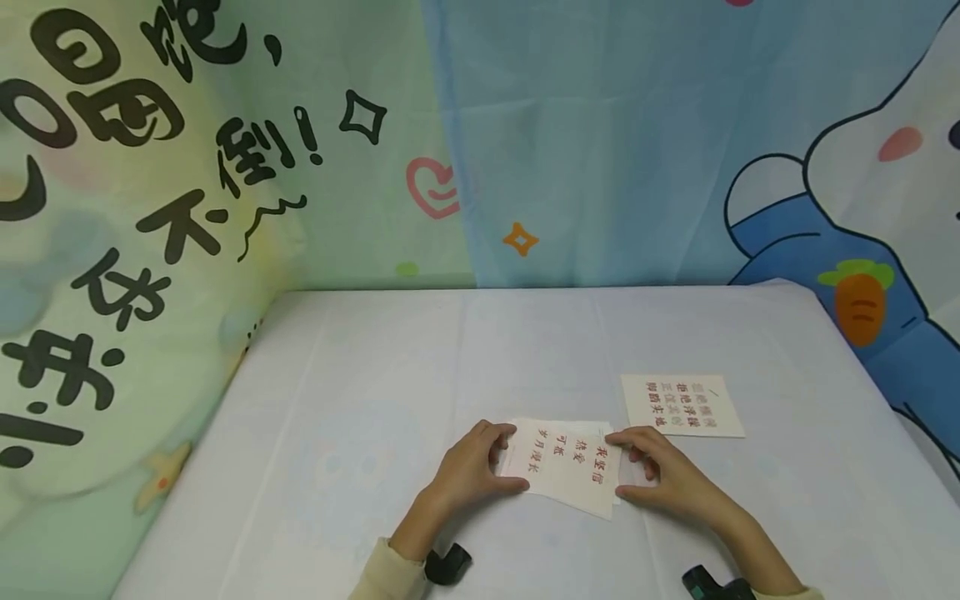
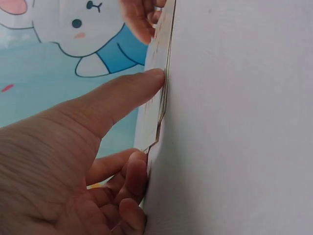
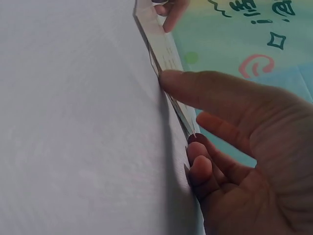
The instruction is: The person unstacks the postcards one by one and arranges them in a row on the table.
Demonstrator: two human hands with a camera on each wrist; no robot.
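A small stack of white cards [image 1: 562,467] with reddish-brown Chinese characters lies in front of me, its sheets fanned slightly out of line. My left hand [image 1: 474,463] holds its left side, thumb at the near edge and forefinger at the far corner. On the other side, my right hand [image 1: 670,477] grips the stack's right end between thumb and fingers. From the left wrist, the cards [image 2: 157,110] show edge-on, low over the cloth, with the thumb on them. In the right wrist view the thumb presses the near edges of the cards [image 3: 155,36].
Another white card [image 1: 705,404] with similar writing lies on the white tablecloth [image 1: 375,358], beyond my right hand. A printed cloth backdrop [image 1: 585,167] hangs behind and to the left of the table. Black wrist devices [image 1: 448,565] sit at both cuffs.
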